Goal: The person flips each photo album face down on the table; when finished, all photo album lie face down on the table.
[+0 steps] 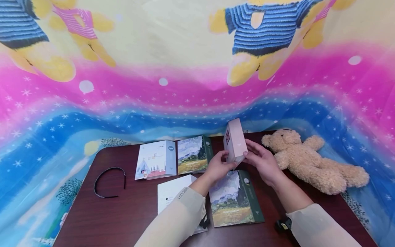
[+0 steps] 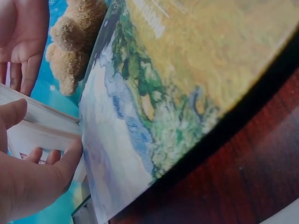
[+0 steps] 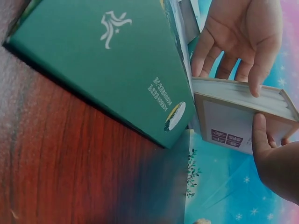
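A pale pink album [image 1: 237,139] stands upright at the back of the table, its thick white page edges showing in the right wrist view. My left hand [image 1: 218,167] grips its lower left side near the bottom. On the opposite side my right hand [image 1: 263,162] holds the album's lower right edge, thumb toward me. Square dark red marks lie on one cover. Right below the hands is a photo album [image 1: 231,202] with a painted landscape cover and green spine. Another painted album [image 1: 192,156] lies just left of the held one.
A white illustrated album [image 1: 157,159] lies at the back left. A white book [image 1: 172,192] sits partly under my left forearm. The black headband [image 1: 109,181] rests at the left, and a tan teddy bear [image 1: 308,159] lies at the right. A printed curtain [image 1: 191,85] hangs behind the table.
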A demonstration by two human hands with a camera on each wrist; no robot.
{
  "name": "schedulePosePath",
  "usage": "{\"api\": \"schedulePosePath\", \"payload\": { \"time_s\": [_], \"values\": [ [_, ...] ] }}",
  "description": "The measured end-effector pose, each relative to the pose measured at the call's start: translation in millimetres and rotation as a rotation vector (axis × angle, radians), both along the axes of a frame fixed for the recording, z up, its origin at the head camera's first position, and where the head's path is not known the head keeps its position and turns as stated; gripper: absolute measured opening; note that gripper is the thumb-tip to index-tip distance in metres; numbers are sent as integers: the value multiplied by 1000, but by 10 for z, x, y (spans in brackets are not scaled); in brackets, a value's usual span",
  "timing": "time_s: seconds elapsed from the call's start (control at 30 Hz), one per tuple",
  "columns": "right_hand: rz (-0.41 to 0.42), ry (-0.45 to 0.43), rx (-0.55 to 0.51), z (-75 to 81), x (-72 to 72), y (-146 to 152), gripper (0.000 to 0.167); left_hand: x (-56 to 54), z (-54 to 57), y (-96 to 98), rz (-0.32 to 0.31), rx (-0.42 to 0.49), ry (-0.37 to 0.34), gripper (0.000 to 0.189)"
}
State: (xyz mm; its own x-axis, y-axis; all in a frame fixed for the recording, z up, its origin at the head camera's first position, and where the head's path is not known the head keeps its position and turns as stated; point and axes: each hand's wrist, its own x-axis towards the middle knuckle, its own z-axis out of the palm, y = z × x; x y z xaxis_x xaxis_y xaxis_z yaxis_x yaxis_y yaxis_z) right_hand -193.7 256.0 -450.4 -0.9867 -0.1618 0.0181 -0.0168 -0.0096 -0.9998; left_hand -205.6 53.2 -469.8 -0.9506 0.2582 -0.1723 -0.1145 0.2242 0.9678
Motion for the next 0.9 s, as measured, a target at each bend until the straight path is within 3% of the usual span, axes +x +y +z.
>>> {"api": "schedulePosePath", "payload": {
  "time_s": [0.27,0.9],
  "values": [
    [-45,-5,-39,-32,-15,39,61,-12,-40,2,-8,-37,-2,65],
    [-110,-148,-133,-177,-80,205,58,23,-56,3,-26,-127,-16,69]
  ]
}}
